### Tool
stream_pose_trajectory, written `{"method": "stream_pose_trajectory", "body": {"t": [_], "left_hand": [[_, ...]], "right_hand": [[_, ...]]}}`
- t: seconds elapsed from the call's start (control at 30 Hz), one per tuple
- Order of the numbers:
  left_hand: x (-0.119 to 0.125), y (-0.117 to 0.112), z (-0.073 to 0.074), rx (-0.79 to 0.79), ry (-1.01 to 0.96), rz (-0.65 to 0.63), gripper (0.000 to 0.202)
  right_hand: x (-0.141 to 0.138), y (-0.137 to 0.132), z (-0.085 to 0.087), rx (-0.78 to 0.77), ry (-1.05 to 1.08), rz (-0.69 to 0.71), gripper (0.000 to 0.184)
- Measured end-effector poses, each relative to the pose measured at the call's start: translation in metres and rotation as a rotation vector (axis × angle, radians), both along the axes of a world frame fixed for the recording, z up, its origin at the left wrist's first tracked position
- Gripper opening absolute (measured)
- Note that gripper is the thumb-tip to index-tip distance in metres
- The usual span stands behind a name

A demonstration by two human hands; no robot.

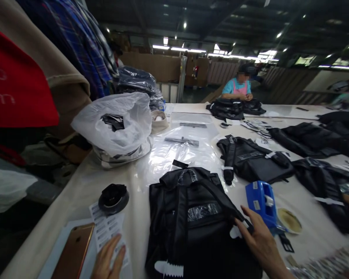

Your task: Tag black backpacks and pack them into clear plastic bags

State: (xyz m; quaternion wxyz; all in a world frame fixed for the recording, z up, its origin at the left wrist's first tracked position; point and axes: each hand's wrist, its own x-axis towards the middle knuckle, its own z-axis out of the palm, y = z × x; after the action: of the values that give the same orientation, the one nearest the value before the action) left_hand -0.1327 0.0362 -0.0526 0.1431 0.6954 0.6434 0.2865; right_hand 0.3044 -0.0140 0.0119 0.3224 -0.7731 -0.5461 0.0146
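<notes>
Backpack (203, 242) lies on the table (75, 201), its strap (221, 197) apparently being handled: right hand's (260, 238) fingers half-closed there, grip unclear; left hand's (108, 259) fingers loosely parted, seemingly unloaded; continuing would need a steady pinch.

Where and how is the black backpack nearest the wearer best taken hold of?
Probably by both shoulder straps, near their upper ends, coming from above. The backpack lies with its straps facing up, and they draw close together towards its far edge, so a grip there should span both. The right hand is at the lower part of the right strap.
</notes>
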Motion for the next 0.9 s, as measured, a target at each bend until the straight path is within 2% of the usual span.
{"method": "stream_pose_trajectory", "body": {"t": [0.07,0.17,0.23,0.3,0.37,0.5,0.57,0.63,0.73,0.8,0.9], "left_hand": [[0.051,-0.01,0.016,-0.093,-0.064,-0.156,0.038],[0.112,-0.028,0.033,-0.206,-0.025,-0.135,0.045],[0.136,-0.036,0.04,-0.247,0.058,-0.091,0.053],[0.147,-0.04,0.044,-0.289,0.094,-0.073,0.058],[0.151,-0.039,0.048,-0.374,0.035,-0.059,0.059],[0.151,-0.034,0.048,-0.588,-0.199,0.008,0.059],[0.149,-0.038,0.043,-0.62,-0.234,-0.006,0.055],[0.147,-0.046,0.037,-0.539,-0.097,-0.035,0.048],[0.147,-0.058,0.035,-0.22,0.349,-0.012,0.043],[0.15,-0.057,0.041,0.041,0.605,-0.014,0.044],[0.157,-0.044,0.053,0.32,0.821,-0.219,0.053]], "right_hand": [[0.019,-0.006,-0.01,-0.101,0.073,-0.071,0.06],[0.031,-0.017,-0.026,-0.201,0.176,-0.082,0.065],[0.031,-0.023,-0.034,-0.171,0.166,-0.041,0.063],[0.027,-0.025,-0.037,-0.096,0.113,0.0,0.061],[0.022,-0.026,-0.035,-0.056,0.095,0.025,0.058],[0.019,-0.029,-0.029,-0.101,0.211,0.156,0.046],[0.023,-0.033,-0.033,-0.149,0.25,0.26,0.039],[0.031,-0.037,-0.042,-0.201,0.248,0.349,0.036],[0.044,-0.038,-0.051,-0.234,0.128,0.423,0.036],[0.05,-0.032,-0.046,-0.154,-0.043,0.463,0.037],[0.05,-0.011,-0.027,0.044,-0.29,0.568,0.048]]}}
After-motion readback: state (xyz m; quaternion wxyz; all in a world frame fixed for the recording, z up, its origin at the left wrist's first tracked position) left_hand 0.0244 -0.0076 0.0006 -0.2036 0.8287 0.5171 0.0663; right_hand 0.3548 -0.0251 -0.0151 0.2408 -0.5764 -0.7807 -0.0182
